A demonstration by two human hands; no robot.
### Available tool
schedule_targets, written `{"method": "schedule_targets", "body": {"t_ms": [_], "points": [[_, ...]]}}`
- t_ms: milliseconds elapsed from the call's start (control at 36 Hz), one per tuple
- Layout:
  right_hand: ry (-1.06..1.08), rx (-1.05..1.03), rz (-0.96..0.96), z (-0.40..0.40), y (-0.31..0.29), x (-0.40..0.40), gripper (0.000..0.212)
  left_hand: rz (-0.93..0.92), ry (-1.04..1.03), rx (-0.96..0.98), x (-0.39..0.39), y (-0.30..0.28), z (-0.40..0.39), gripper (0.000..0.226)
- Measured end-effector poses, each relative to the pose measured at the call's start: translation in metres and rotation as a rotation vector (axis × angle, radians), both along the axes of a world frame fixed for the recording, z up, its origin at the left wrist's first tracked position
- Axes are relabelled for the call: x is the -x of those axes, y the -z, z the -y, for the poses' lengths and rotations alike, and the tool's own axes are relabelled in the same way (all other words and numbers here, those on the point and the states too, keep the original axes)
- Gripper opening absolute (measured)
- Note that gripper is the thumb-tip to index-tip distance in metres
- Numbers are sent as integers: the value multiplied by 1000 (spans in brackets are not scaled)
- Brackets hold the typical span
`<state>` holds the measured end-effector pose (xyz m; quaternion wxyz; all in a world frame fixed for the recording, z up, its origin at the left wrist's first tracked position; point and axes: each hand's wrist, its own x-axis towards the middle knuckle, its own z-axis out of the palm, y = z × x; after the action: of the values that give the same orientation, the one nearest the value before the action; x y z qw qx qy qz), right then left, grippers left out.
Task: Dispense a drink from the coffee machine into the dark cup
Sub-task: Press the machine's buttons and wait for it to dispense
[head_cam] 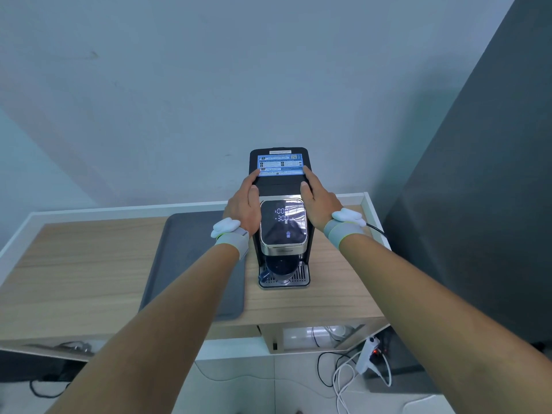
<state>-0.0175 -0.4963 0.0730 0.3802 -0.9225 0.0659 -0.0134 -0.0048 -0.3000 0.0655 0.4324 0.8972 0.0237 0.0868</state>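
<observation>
Coffee machine (280, 204) gripped from both sides; dark cup (280, 268) seated under the spout on the drip tray (300, 279).

The left hand (243, 204) is pressed flat to the machine's left side, the right hand (318, 194) to its right side; fingers (309, 174) on both are held straight and close together against the black upper body, thumbs laid on the top edge, so the machine is clamped between the two palms. A blue label (280, 164) is seen on the lid, and the glossy front panel (283, 224) is lit with white digits, too small to be read reliably. Grey wristbands (234, 240) are worn on both wrists. The machine is set on the wooden desk (74, 279), just right of a grey mat (191, 264). Cables and a power strip (369, 355) are visible on the floor below.
</observation>
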Motion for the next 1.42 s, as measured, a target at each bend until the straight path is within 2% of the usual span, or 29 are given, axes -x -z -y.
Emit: {"method": "schedule_targets", "body": {"t_ms": [1417], "points": [[-3, 19, 57, 1, 6, -3, 44, 18, -8, 3, 2, 1, 1, 51]]}}
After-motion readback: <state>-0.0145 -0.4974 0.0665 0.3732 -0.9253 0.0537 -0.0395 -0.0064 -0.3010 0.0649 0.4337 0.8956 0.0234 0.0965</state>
